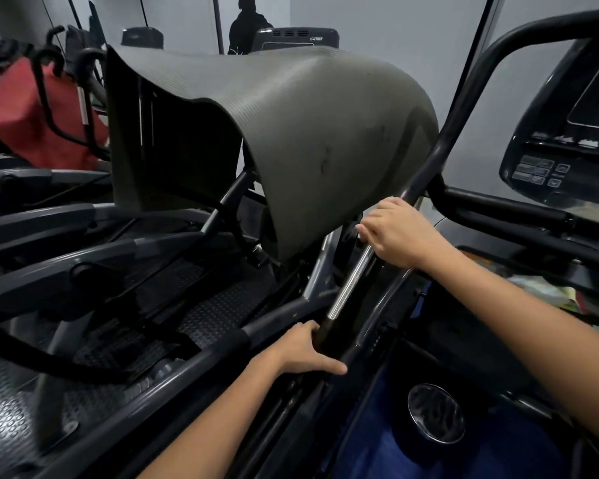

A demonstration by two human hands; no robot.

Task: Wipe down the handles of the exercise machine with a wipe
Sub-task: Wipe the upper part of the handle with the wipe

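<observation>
Gripping the long handle (388, 233) at two places, the person is working on a diagonal bar that is running from near centre up to the far right. The right hand (400, 233) is curling its fingers round the bar where the chrome section (351, 285) is meeting the black upper tube; a small white edge is showing at the top of that hand, possibly the wipe, but it is too small to confirm. The left hand (305, 350) is wrapping the dark lower end of the bar, thumb lying out to the right along a near rail (153, 385).

A grey mat (291, 133) is draping over the machine just left of the bar and is hanging close to the right hand. A console (567, 133) is standing at the far right.

Judgement on handling: the bar is looking rigid and fixed, so it is likely taking firm pressure without shifting. The chrome is probably slick, the black coating grippier. A wipe would be soft and light, best wrapped round the tube and drawn along its length. The mat's edge may be getting in the way higher up.
</observation>
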